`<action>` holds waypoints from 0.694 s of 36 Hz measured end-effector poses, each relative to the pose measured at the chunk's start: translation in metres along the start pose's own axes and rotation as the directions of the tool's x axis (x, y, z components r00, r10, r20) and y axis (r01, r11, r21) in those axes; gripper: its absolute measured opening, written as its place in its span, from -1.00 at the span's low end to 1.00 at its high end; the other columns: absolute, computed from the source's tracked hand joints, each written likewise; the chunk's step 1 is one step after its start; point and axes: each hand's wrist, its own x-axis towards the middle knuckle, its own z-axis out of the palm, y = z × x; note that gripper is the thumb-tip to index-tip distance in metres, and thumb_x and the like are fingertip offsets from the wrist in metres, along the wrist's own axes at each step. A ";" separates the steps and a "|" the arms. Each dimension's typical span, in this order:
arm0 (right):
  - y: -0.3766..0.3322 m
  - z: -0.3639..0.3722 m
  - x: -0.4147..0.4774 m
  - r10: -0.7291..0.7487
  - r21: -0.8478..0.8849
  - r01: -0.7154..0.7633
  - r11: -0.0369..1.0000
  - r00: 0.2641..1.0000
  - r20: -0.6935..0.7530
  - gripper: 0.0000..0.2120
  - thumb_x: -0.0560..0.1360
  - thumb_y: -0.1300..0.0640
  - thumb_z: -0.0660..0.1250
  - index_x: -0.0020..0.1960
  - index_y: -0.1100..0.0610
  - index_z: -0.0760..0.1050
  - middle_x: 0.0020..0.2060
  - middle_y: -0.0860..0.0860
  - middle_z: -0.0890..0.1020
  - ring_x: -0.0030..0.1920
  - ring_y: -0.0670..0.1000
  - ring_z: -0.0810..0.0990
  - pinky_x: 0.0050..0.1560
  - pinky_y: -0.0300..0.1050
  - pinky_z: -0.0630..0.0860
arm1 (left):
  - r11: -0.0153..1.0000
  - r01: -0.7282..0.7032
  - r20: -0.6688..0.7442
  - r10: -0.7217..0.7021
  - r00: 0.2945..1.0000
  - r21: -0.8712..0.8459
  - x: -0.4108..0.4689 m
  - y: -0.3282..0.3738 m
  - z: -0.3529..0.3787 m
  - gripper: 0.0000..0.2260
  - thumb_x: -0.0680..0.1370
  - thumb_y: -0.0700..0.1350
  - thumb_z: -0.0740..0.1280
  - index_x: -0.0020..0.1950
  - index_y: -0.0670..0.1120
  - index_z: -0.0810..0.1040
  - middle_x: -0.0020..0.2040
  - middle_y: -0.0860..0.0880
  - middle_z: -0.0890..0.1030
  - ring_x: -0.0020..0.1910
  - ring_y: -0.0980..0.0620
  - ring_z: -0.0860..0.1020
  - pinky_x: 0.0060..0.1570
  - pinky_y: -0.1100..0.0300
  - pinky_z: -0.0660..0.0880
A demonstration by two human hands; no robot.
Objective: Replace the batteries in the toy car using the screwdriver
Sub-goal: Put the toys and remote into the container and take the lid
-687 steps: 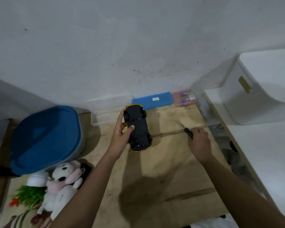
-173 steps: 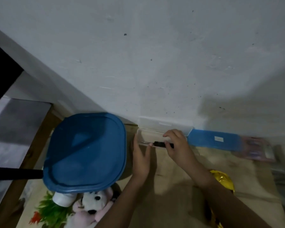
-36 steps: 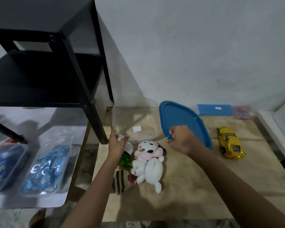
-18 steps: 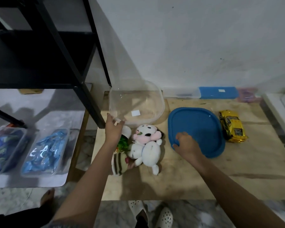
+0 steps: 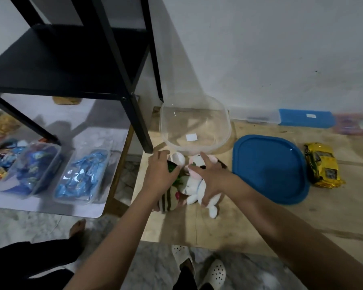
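My left hand (image 5: 159, 176) grabbing green toy (image 5: 172, 167), right hand (image 5: 212, 178) gripping white plush (image 5: 194, 188); yellow toy car (image 5: 321, 165) untouched on counter (image 5: 302, 216).

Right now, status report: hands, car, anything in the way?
Left hand on the small toys, right hand on white plush. Toy car untouched beside blue lid. Clear tub open.

Glossy yellow toy car (image 5: 323, 165), smooth blue plastic lid (image 5: 269, 170), clear plastic tub (image 5: 194, 124), fuzzy cloth plush (image 5: 194, 185), rough wooden board (image 5: 281, 216)
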 end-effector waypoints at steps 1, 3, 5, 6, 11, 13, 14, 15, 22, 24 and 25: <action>-0.003 -0.001 0.001 0.004 0.002 -0.004 1.000 1.000 0.015 0.18 0.07 -0.10 0.57 0.43 -0.33 -0.15 0.43 -0.03 -0.46 0.46 0.32 -0.09 0.29 0.23 0.36 | 0.999 -0.014 0.004 0.014 1.000 0.032 -0.007 -0.004 0.001 -0.53 0.50 -0.01 0.36 0.35 -0.12 0.34 0.33 -0.11 0.35 0.30 -0.09 0.30 0.21 0.10 0.33; -0.009 0.000 0.005 0.010 0.036 -0.010 0.999 1.000 -0.002 0.08 0.17 -0.07 0.53 0.47 -0.24 -0.10 0.46 0.01 -0.39 0.46 0.32 -0.13 0.29 0.23 0.34 | 0.995 -0.038 0.002 0.038 0.999 0.094 -0.023 -0.015 0.003 -0.55 0.51 0.00 0.34 0.32 -0.12 0.35 0.27 -0.13 0.37 0.26 -0.10 0.32 0.17 0.09 0.35; -0.016 0.003 0.004 0.028 0.054 -0.024 0.998 0.997 -0.073 -0.04 0.28 -0.07 0.47 0.49 -0.15 -0.05 0.49 0.05 -0.28 0.44 0.33 -0.08 0.28 0.20 0.33 | 0.987 -0.060 -0.004 0.061 0.998 0.151 -0.039 -0.026 0.005 -0.56 0.52 0.06 0.29 0.31 -0.14 0.35 0.27 -0.14 0.37 0.24 -0.12 0.34 0.15 0.08 0.38; -0.019 0.004 0.004 0.041 0.053 -0.036 0.998 0.994 -0.100 -0.07 0.30 -0.07 0.46 0.49 -0.13 -0.04 0.49 0.06 -0.25 0.44 0.32 -0.07 0.26 0.19 0.34 | 0.984 -0.066 -0.004 0.067 0.998 0.166 -0.046 -0.031 0.006 -0.53 0.52 0.12 0.24 0.32 -0.13 0.34 0.28 -0.14 0.36 0.24 -0.12 0.34 0.15 0.06 0.40; -0.024 0.007 0.008 0.093 0.036 -0.090 0.995 0.988 -0.119 -0.11 0.35 -0.09 0.42 0.49 -0.12 -0.06 0.49 0.04 -0.25 0.45 0.30 -0.10 0.26 0.17 0.37 | 0.981 -0.089 0.003 0.090 0.996 0.170 -0.074 -0.045 0.016 -0.39 0.52 0.25 0.19 0.45 -0.08 0.25 0.42 -0.15 0.24 0.37 -0.11 0.24 0.30 0.02 0.30; -0.024 0.008 0.010 0.096 0.037 -0.092 0.995 0.986 -0.133 -0.14 0.34 -0.10 0.42 0.48 -0.12 -0.01 0.49 0.04 -0.22 0.44 0.30 -0.06 0.25 0.16 0.37 | 0.970 -0.117 0.033 0.113 0.993 0.213 -0.080 -0.051 0.021 -0.31 0.47 0.34 0.19 0.46 -0.07 0.26 0.46 -0.17 0.23 0.41 -0.15 0.19 0.34 -0.06 0.30; -0.024 0.009 0.010 0.093 0.035 -0.089 0.995 0.984 -0.151 -0.16 0.34 -0.10 0.42 0.47 -0.12 0.02 0.49 0.04 -0.19 0.43 0.30 -0.03 0.24 0.17 0.38 | 0.970 -0.103 0.050 0.095 0.994 0.222 -0.082 -0.053 0.022 -0.26 0.43 0.38 0.19 0.47 -0.04 0.25 0.48 -0.16 0.19 0.44 -0.17 0.14 0.35 -0.08 0.26; -0.024 0.010 0.009 0.086 0.029 -0.083 0.996 0.981 -0.175 -0.18 0.33 -0.11 0.43 0.46 -0.12 0.06 0.48 0.05 -0.16 0.41 0.30 0.02 0.22 0.17 0.40 | 0.972 -0.084 0.066 0.071 0.995 0.221 -0.085 -0.054 0.022 -0.22 0.39 0.41 0.20 0.48 -0.01 0.22 0.51 -0.15 0.13 0.47 -0.18 0.07 0.37 -0.09 0.23; -0.022 0.012 -0.002 0.031 -0.030 -0.041 0.999 0.958 -0.284 -0.24 0.30 -0.11 0.44 0.40 -0.09 0.17 0.45 0.08 0.00 0.32 0.28 0.18 0.12 0.12 0.44 | 0.968 0.003 0.080 -0.024 0.997 0.252 -0.084 -0.049 0.025 -0.31 0.38 0.22 0.40 0.43 0.00 0.27 0.36 -0.10 0.29 0.34 -0.13 0.20 0.25 0.03 0.35; -0.019 0.010 -0.008 0.029 -0.014 -0.035 0.999 0.952 -0.303 -0.24 0.29 -0.10 0.43 0.40 -0.11 0.17 0.43 0.09 0.04 0.29 0.27 0.22 0.11 0.09 0.41 | 0.969 0.033 0.042 -0.045 0.998 0.246 -0.086 -0.047 0.025 -0.34 0.39 0.20 0.40 0.40 -0.01 0.31 0.28 -0.07 0.37 0.24 -0.10 0.28 0.16 0.08 0.35; -0.017 0.009 -0.012 0.029 -0.008 -0.034 0.999 0.948 -0.318 -0.24 0.28 -0.10 0.43 0.39 -0.12 0.17 0.42 0.09 0.06 0.28 0.27 0.24 0.12 0.10 0.40 | 0.971 0.052 0.017 -0.058 0.998 0.235 -0.088 -0.046 0.025 -0.35 0.38 0.20 0.40 0.38 -0.02 0.32 0.26 -0.06 0.39 0.21 -0.10 0.30 0.14 0.09 0.34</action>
